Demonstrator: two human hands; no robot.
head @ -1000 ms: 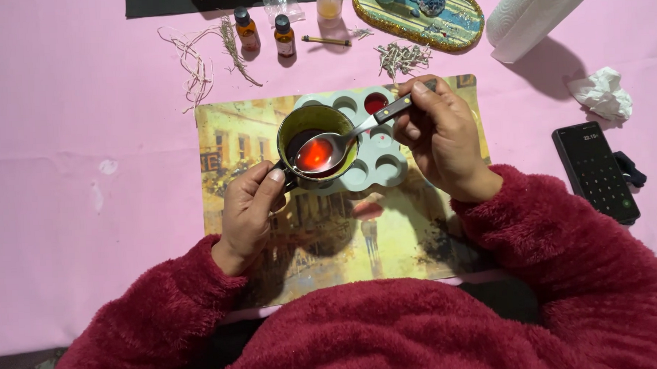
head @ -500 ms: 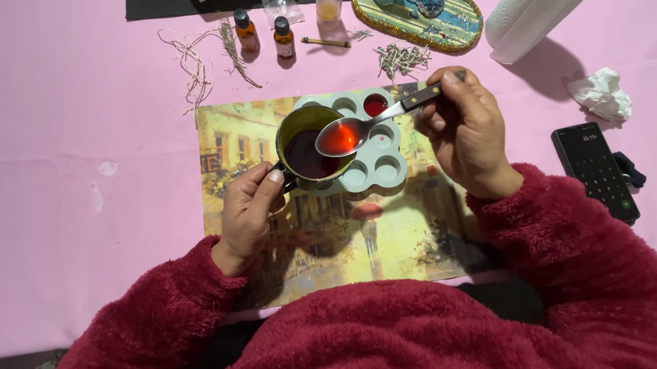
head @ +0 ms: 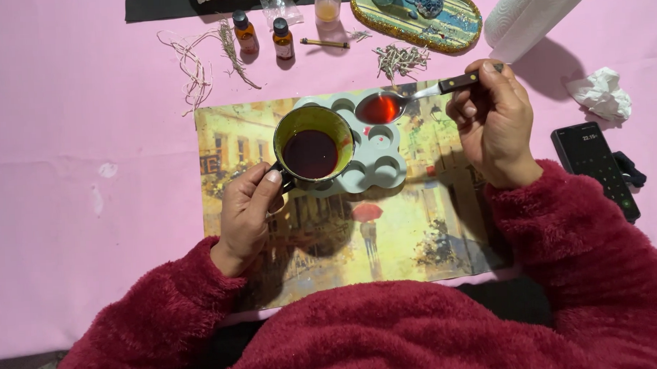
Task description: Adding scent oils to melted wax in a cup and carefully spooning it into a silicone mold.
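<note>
Left hand (head: 248,213) grips handle of cup (head: 313,144), fingers clamped; cup, with dark red liquid, sits over grey mould (head: 377,150) on picture mat (head: 388,233). Right hand (head: 492,124) pinches spoon (head: 413,98), its red-filled bowl above mould's top cavity.

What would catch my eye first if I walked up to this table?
Probably the spoon brimming with red liquid, which the right hand holds level over the grey mould tray in the middle. Just left of it, the left hand grips the handle of a small green pot of dark red liquid, all on a painted street-scene mat over a pink tablecloth.
</note>
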